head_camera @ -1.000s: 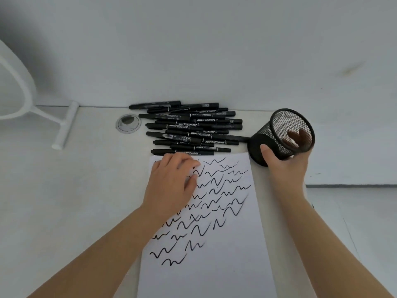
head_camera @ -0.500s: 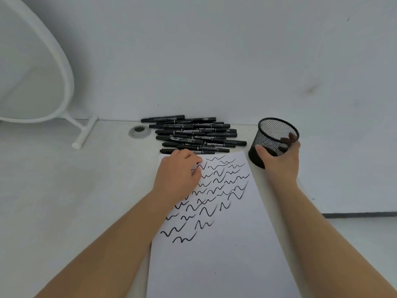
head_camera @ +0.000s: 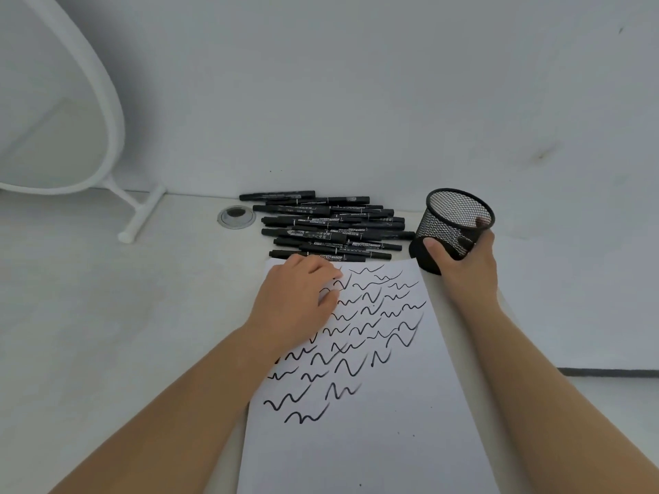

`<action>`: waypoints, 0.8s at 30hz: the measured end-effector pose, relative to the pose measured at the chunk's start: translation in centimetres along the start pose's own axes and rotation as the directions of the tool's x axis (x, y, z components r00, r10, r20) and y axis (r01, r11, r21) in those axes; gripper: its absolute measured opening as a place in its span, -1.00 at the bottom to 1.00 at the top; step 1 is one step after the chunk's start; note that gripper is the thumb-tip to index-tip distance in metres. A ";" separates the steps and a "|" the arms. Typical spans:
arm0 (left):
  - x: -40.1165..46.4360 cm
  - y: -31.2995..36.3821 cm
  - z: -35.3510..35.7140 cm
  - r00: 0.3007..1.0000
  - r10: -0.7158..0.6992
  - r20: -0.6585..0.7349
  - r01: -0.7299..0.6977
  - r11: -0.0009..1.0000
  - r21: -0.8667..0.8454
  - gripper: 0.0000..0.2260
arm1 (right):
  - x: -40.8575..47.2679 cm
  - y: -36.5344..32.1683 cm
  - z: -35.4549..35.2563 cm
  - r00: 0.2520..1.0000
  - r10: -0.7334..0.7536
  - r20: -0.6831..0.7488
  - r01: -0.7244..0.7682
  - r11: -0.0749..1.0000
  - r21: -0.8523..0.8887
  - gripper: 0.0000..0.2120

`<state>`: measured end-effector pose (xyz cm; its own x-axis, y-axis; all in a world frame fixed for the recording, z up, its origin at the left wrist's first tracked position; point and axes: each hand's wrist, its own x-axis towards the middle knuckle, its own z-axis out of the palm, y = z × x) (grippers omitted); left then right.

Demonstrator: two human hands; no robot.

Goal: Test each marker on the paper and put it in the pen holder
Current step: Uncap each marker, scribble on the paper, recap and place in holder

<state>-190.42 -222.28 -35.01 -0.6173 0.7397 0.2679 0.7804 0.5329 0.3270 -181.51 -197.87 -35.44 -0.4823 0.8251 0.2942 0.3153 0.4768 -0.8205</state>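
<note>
A pile of several black markers (head_camera: 328, 226) lies at the back of the white table, against the wall. A white sheet of paper (head_camera: 363, 422) covered with black squiggles stretches from the pile toward me. My left hand (head_camera: 296, 301) rests on the paper's top left corner, fingers loosely curled near the closest marker, holding nothing I can see. My right hand (head_camera: 463, 269) grips the black mesh pen holder (head_camera: 453, 222), thumb on its near side, fingers round the far side. The holder stands nearly upright at the paper's top right corner and looks empty.
A round metal cable grommet (head_camera: 236, 216) sits in the table left of the markers. A white-framed mirror on a stand (head_camera: 107, 137) fills the back left. The table's right edge (head_camera: 535, 344) runs close beside my right forearm.
The pen holder was tipped with its mouth toward me; my right hand has brought it nearly upright. My left hand has stayed on the paper's corner. The camera has tilted up.
</note>
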 end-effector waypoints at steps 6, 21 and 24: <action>0.0 -0.1 -0.1 1.000 0.001 0.028 -0.001 1.000 -0.003 -0.71 | -0.5 -0.4 -0.5 0.999 -0.016 -0.045 0.021 0.993 0.115 -0.24; -3.3 -2.4 -1.2 0.985 0.087 0.148 -0.083 0.996 -0.035 -0.58 | -3.6 -7.8 5.9 0.817 -0.445 0.368 0.562 0.759 -0.329 -0.76; -3.7 -2.5 -1.2 0.987 0.092 0.135 -0.084 0.995 -0.060 -0.58 | -3.3 -7.6 7.1 0.843 -0.352 0.407 0.505 0.778 -0.373 -0.75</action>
<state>-190.14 -226.82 -35.77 -0.5242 0.8340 0.1720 0.8222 0.4431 0.3573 -188.13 -206.39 -33.67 -0.8501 0.4042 0.3375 0.3065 0.9010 -0.3070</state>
